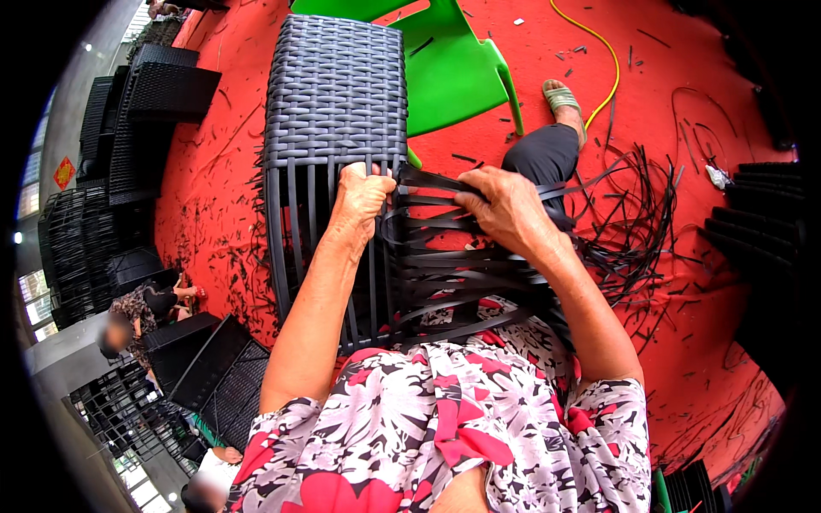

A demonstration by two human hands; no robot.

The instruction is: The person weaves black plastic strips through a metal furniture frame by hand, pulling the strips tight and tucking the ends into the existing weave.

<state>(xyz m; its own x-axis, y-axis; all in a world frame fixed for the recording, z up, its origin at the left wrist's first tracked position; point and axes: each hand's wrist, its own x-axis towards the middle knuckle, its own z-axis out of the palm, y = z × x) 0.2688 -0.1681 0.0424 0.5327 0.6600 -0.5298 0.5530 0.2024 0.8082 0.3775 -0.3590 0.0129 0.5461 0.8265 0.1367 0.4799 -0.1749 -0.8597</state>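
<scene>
In front of me stands a dark grey wicker furniture piece [338,90]. Its far part is tightly woven; nearer to me, bare lengthwise strips [296,201] run with gaps between them. At the right edge of the weave my left hand [363,201] is closed, with its fingers round a strip by the frame. My right hand [511,212] is closed on a flat black strip [436,180] pulled out to the right. More loose black strips [462,274] fan out below it from the frame's right side, and their far ends lie in a tangle [637,227].
A green plastic chair [457,77] stands just beyond the wicker piece. A yellow cable [611,51] crosses the red floor [710,68], which is littered with strip scraps. Stacked black wicker pieces [162,94] line the left. Other people [141,312] sit at the lower left.
</scene>
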